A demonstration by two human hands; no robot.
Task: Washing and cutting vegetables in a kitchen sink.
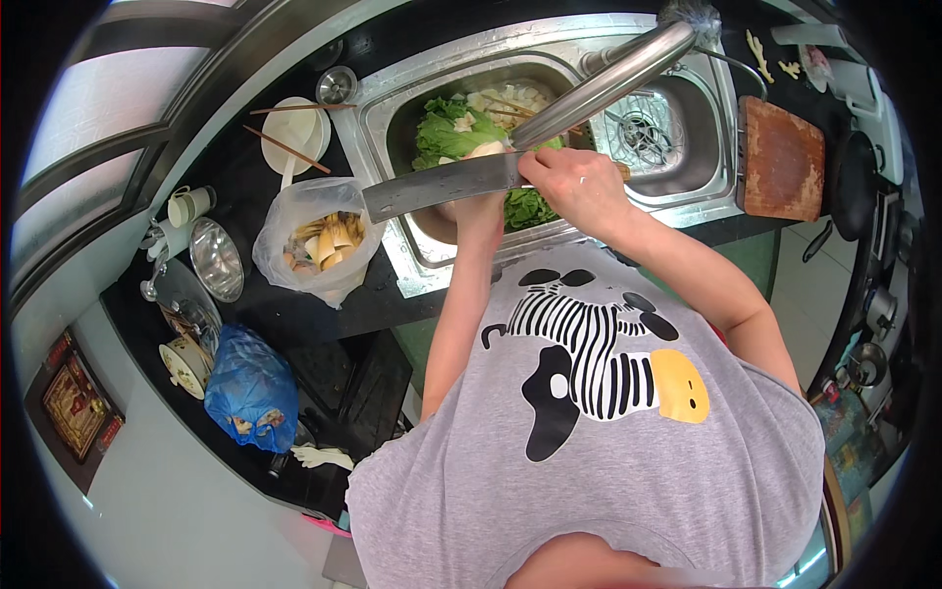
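Observation:
My right hand (578,180) grips a cleaver by its wooden handle (624,172). The broad steel blade (441,182) points left, above the left sink basin. Behind the blade is my left hand (478,208), its fingers mostly hidden, holding a pale, peeled vegetable piece (488,149) whose top shows above the blade. Leafy green lettuce (449,132) lies in the basin below, with more leaves (528,208) near the front. Pale cut pieces (515,97) sit at the basin's back.
The steel faucet (603,85) slants over the sink close to my hands. Left of the sink stand a plastic bag of yellowish husks (331,243) and a white bowl (283,129) with chopsticks. A wooden cutting board (781,158) is at right; a blue bag (250,386) rests lower left.

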